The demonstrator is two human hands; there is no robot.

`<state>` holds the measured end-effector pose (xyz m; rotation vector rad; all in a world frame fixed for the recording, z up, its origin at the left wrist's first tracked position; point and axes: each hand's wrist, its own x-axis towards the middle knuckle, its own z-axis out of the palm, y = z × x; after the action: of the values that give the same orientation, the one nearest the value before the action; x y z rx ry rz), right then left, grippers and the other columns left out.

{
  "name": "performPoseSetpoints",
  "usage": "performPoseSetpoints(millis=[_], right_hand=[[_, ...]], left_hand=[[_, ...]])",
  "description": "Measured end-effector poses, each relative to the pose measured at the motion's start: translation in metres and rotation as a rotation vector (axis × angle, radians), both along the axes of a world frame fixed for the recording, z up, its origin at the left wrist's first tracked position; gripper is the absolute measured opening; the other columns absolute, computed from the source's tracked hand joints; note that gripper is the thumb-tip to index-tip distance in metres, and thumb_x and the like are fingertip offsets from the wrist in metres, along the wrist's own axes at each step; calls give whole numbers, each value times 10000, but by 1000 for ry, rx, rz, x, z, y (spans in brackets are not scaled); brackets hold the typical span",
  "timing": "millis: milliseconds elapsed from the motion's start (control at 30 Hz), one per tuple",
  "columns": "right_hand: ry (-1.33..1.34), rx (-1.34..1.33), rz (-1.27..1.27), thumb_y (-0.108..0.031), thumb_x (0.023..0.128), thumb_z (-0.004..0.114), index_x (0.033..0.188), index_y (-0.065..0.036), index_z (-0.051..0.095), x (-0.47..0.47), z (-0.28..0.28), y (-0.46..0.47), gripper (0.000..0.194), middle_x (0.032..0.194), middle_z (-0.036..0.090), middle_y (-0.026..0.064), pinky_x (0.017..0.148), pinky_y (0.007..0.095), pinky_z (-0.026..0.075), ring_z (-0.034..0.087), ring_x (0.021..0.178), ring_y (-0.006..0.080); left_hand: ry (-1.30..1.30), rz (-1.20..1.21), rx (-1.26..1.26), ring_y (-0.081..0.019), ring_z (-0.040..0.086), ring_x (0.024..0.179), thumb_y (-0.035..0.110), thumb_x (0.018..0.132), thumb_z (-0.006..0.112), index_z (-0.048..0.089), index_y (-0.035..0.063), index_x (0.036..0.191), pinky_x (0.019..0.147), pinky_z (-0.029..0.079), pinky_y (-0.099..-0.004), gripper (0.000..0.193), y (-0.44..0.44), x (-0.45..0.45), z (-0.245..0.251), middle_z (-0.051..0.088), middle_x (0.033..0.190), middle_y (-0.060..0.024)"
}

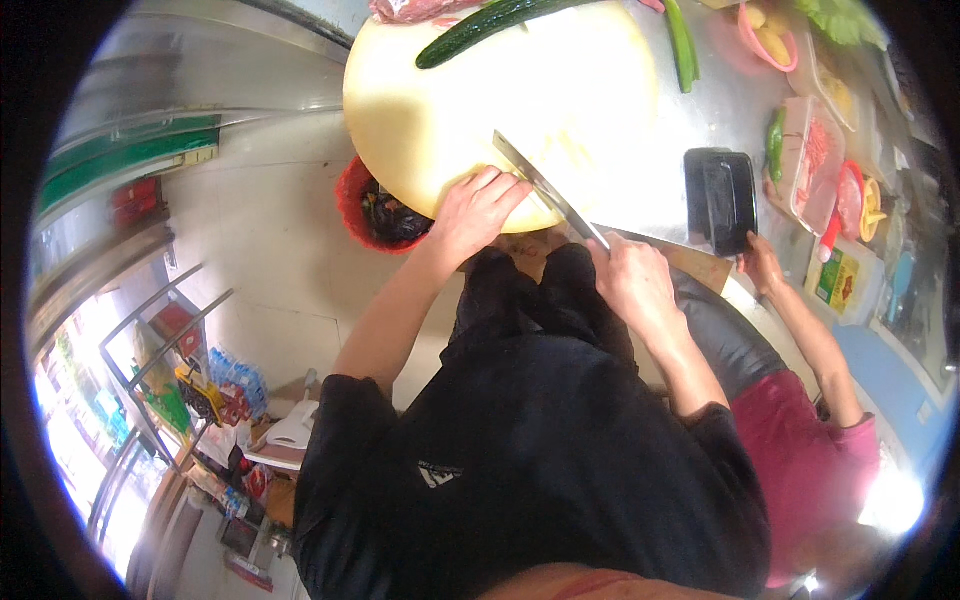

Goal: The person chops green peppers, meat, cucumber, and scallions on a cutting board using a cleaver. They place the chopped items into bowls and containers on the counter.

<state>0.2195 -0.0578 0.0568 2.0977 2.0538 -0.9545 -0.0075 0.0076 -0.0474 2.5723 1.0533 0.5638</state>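
Note:
My right hand (637, 281) grips the handle of a kitchen knife (551, 191), its blade slanting up and left over the near part of a round pale cutting board (420, 127). Close by the blade, my left hand (476, 210) rests on the board's near edge with its fingers bent. Whatever lies under those fingers is hidden. Thin pale slices (570, 150) are faintly visible past the blade, washed out by glare. At the far side of the board lie a long green cucumber (480, 34) and a piece of raw meat (409, 9).
Below the board's left edge stands a red bin (356, 214) with a dark liner. To the right, a co-worker's hand (763, 264) touches a black plastic container (720, 199). Green stalks (681, 49), a green chili (775, 146) and a tub of pink shreds (806, 161) lie on the metal counter.

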Motion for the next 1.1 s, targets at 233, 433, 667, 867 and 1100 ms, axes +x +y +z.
performPoseSetpoints(millis=[233,433,667,867,1100], right_hand=[[35,60,-2,-237,971,602,812,53,675,-1,-2,0,338,648,639,237,612,492,535,663,643,417],[21,110,-2,-232,963,616,778,41,671,-3,-6,-3,334,619,618,245,607,498,526,647,636,438],[160,104,-59,-245,965,614,819,36,657,-1,-13,3,319,668,629,256,617,495,525,652,665,439],[83,87,78,-160,902,595,800,-8,601,-2,-6,-13,183,681,655,190,601,477,546,676,630,372],[31,129,126,-150,891,587,798,-22,576,-17,-20,-23,158,696,658,167,562,432,553,687,621,330]], left_hand=[[-49,28,35,-197,611,867,73,741,647,666,102,1026,705,546,-336,287,0,1,2,609,877,-6],[-38,23,1,-203,609,866,53,741,636,664,96,1048,707,544,-339,311,-5,-3,1,602,866,-17],[-81,31,-11,-220,625,856,44,774,659,681,86,1018,704,539,-343,249,-6,-3,7,642,896,-30],[-382,342,68,-212,634,943,62,808,639,715,90,905,786,532,-339,126,18,-10,73,671,922,-38],[197,-179,-127,-252,613,917,106,773,693,668,75,795,814,516,-381,46,78,38,57,643,865,-75]])
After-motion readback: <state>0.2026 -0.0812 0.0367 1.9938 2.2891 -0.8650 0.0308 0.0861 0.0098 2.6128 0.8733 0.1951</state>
